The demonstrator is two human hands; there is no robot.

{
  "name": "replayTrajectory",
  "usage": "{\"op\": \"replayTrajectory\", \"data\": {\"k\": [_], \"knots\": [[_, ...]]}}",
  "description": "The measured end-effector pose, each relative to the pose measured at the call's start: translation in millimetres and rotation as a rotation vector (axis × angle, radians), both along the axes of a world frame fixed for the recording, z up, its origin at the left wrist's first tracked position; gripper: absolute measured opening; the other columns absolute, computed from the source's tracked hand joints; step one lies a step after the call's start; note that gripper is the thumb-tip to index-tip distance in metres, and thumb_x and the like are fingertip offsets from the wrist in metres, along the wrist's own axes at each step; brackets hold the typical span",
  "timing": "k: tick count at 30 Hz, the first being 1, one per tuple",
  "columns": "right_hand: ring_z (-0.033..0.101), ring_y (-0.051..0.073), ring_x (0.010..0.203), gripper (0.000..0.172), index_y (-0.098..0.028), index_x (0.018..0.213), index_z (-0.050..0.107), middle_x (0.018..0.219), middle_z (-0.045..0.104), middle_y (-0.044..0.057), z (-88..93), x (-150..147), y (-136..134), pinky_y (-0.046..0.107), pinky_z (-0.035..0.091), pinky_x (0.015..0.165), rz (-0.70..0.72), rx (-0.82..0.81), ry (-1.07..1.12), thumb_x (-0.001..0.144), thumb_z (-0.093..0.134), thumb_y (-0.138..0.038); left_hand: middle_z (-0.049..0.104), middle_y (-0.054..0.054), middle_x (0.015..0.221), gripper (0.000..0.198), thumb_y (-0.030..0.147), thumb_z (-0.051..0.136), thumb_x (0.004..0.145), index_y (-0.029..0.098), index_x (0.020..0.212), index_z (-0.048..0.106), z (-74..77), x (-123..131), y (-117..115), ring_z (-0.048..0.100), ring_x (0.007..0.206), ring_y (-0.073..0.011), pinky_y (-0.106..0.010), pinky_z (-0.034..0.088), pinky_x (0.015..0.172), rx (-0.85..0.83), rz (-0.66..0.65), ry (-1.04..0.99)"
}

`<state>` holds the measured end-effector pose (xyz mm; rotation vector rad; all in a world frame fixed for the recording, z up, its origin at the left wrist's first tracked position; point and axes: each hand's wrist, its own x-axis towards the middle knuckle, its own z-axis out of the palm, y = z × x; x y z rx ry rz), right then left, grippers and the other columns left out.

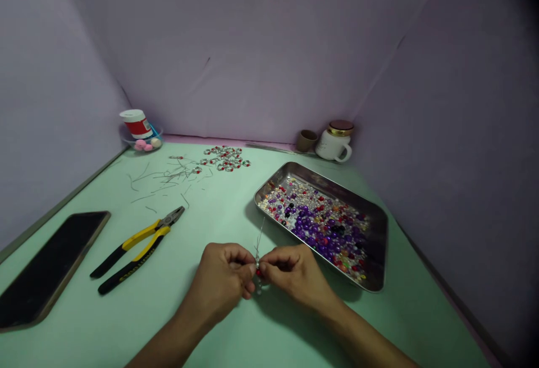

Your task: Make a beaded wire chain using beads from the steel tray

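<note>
Between my two hands, low over the front of the table, is a small piece of beaded wire point(258, 272) with a red bead and clear or silvery beads. Thin wire ends stick up from it, away from me. My left hand point(225, 278) pinches it from the left with thumb and forefinger. From the right, the thumb and forefinger of my right hand point(295, 275) close on the same piece. Fingertips hide part of it. Right of my hands, a metal tray point(320, 176) holds many loose beads point(311, 222) in purple, red, clear and other colours.
Pliers point(141, 247) with yellow-black handles and a phone point(50, 267) lie left. Behind them are wire scraps point(177, 174) and several beaded rings point(225, 159). At the back stand a clear bowl point(147, 148) with a white-red tub point(137, 125), a brown cup point(306, 141) and a lidded mug point(330, 145).
</note>
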<state>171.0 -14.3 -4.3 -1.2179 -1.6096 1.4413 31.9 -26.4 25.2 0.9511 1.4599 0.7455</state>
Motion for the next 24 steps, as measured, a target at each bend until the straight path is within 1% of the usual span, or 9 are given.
{"op": "replayTrajectory", "data": {"k": [4, 10, 12, 14, 17, 19, 21, 24], "knots": [[0.044, 0.008, 0.046, 0.016, -0.012, 0.057, 0.066, 0.049, 0.056, 0.0, -1.0, 2, 0, 0.019, 0.033, 0.043, -0.019, -0.015, 0.008, 0.066, 0.053, -0.017, 0.053, 0.001, 0.036, 0.004, 0.015, 0.055, 0.057, 0.013, 0.053, 0.055, -0.9, 0, 0, 0.047, 0.034, -0.0097, -0.02, 0.037, 0.038, 0.007, 0.004, -0.021], [0.045, 0.009, 0.046, 0.015, -0.012, 0.058, 0.066, 0.049, 0.058, 0.0, 1.6, 0, 0, 0.02, 0.034, 0.044, -0.043, -0.005, -0.014, 0.066, 0.054, -0.017, 0.054, 0.001, 0.038, 0.004, 0.016, 0.055, 0.058, 0.014, 0.055, 0.054, -7.8, -1, 2, 0.048, 0.034, -0.0103, -0.021, 0.036, 0.038, -0.001, -0.01, -0.094], [0.047, 0.01, 0.047, 0.016, -0.012, 0.059, 0.067, 0.051, 0.06, 0.001, 1.8, -2, 0, 0.02, 0.035, 0.044, -0.054, 0.017, -0.033, 0.066, 0.054, -0.018, 0.054, 0.001, 0.037, 0.004, 0.015, 0.055, 0.058, 0.014, 0.055, 0.054, -9.4, -1, 3, 0.048, 0.033, -0.0102, -0.021, 0.036, 0.037, -0.023, 0.012, -0.106], [0.049, 0.011, 0.049, 0.017, -0.012, 0.061, 0.067, 0.054, 0.062, 0.002, 2.0, -3, -1, 0.021, 0.037, 0.046, -0.061, 0.058, -0.06, 0.067, 0.053, -0.019, 0.056, 0.0, 0.039, 0.002, 0.014, 0.056, 0.057, 0.013, 0.057, 0.054, -10.3, 0, 3, 0.05, 0.035, -0.011, -0.022, 0.039, 0.039, -0.035, 0.057, -0.137], [0.052, 0.013, 0.051, 0.018, -0.012, 0.062, 0.068, 0.055, 0.063, 0.004, 2.6, -3, -2, 0.022, 0.039, 0.047, -0.061, 0.117, -0.103, 0.068, 0.052, -0.019, 0.059, -0.001, 0.044, 0.007, 0.015, 0.06, 0.056, 0.011, 0.061, 0.058, -10.1, 0, 2, 0.054, 0.042, -0.0126, -0.025, 0.045, 0.046, -0.026, 0.086, -0.218], [0.053, 0.013, 0.052, 0.018, -0.012, 0.062, 0.068, 0.056, 0.063, 0.004, 2.5, -3, -3, 0.022, 0.04, 0.049, -0.056, 0.137, -0.108, 0.068, 0.053, -0.019, 0.06, -0.003, 0.045, 0.008, 0.016, 0.062, 0.056, 0.01, 0.061, 0.059, -9.0, 0, 2, 0.054, 0.042, -0.0125, -0.025, 0.045, 0.047, -0.019, 0.078, -0.228], [0.053, 0.013, 0.052, 0.017, -0.012, 0.064, 0.068, 0.057, 0.063, 0.004, 1.5, -2, -3, 0.021, 0.04, 0.048, -0.058, 0.135, -0.094, 0.068, 0.053, -0.02, 0.06, -0.004, 0.046, 0.007, 0.016, 0.062, 0.056, 0.009, 0.058, 0.06, -7.6, 0, 2, 0.054, 0.042, -0.0122, -0.025, 0.045, 0.047, -0.02, 0.079, -0.208], [0.052, 0.012, 0.051, 0.017, -0.013, 0.066, 0.068, 0.056, 0.062, 0.003, -0.5, -2, -1, 0.021, 0.039, 0.048, -0.052, 0.084, -0.049, 0.069, 0.053, -0.02, 0.06, -0.003, 0.045, 0.007, 0.017, 0.062, 0.058, 0.01, 0.057, 0.06, -6.4, 1, 3, 0.054, 0.041, -0.0123, -0.025, 0.045, 0.047, -0.021, 0.071, -0.203]]}}
